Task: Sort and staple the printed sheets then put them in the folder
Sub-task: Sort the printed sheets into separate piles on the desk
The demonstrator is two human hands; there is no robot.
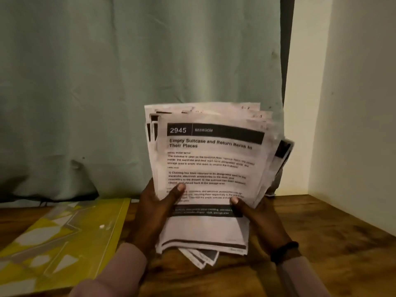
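Nearest the camera, the left hand (157, 202) and the right hand (255, 213) both grip the loose stack of white printed sheets (210, 168) by its lower part, thumbs curled over the front page, long axis rising away from the person and tilted toward the curtain. The sheets are fanned and uneven, some sliding out below, so I judge squaring them comes next. The yellow patterned folder (64, 236) lies flat on the brown wooden desk (334, 230), just left of the left hand, unobstructed. Behind hangs a pale green curtain (128, 82). No stapler shows.
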